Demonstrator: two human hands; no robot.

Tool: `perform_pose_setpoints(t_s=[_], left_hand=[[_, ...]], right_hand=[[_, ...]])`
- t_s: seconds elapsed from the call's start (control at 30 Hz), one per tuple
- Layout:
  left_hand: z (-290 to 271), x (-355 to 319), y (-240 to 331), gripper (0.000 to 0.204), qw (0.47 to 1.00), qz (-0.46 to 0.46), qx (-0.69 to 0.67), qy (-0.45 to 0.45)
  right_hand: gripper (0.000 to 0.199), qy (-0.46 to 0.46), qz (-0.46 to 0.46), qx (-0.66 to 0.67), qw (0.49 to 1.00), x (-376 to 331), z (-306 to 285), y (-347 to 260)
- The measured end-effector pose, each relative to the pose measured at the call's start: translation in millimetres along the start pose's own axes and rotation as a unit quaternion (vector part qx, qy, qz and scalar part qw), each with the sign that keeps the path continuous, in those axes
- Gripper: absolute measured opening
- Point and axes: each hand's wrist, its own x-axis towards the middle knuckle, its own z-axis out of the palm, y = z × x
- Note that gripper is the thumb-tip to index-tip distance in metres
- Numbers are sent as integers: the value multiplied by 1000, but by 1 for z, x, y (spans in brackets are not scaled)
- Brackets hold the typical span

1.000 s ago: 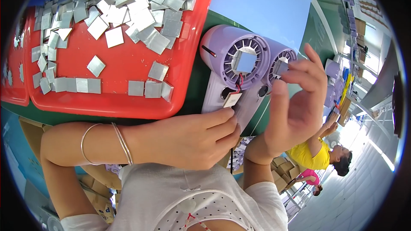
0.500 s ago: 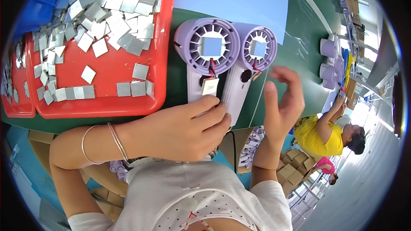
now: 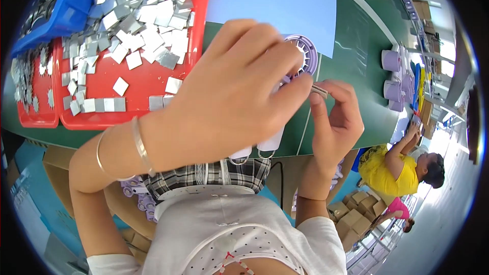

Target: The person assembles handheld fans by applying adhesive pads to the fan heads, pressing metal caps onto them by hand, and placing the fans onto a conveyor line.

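My left hand (image 3: 244,86) reaches across two lilac handheld fans, its fingers bent together; what they hold, if anything, is hidden. Its fingertips are right beside a small flat plate (image 3: 320,91), seen nearly edge-on. My right hand (image 3: 338,117) pinches that plate between thumb and forefinger. Part of one lilac fan (image 3: 306,53) shows its round slotted head beyond my left fingers. The other fan's head is covered by my left hand. The fans' handles (image 3: 271,141) stick out below the hand, toward the table's near edge.
A red tray (image 3: 102,118) of loose silvery square plates (image 3: 133,40) stands at the left, beside a blue bin (image 3: 66,18). A light blue sheet (image 3: 275,0) lies on the green table (image 3: 359,35). Lilac cylinders (image 3: 391,61) stand farther right. A person in yellow (image 3: 389,170) works there.
My left hand has moved up and right, now covering one fan. My right hand, apart and holding nothing before, has closed on the small plate. The view has shifted slightly.
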Motion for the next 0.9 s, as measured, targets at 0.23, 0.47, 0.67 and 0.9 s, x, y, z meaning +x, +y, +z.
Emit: perform_pose_setpoints(t_s=[0.23,0.47,0.67,0.9], left_hand=[[11,13,-5,5,995,-35,-7,-94],[22,14,-9,4,997,18,59,-40],[29,8,-8,4,996,20,87,-4],[29,2,-7,6,999,-5,51,14]], right_hand=[[17,-68,-53,14,996,19,-8,0],[19,-183,-17,118,976,32,-15,8],[23,-66,-9,72,995,31,-4,-5],[29,-138,-254,-132,948,45,-8,-2]])
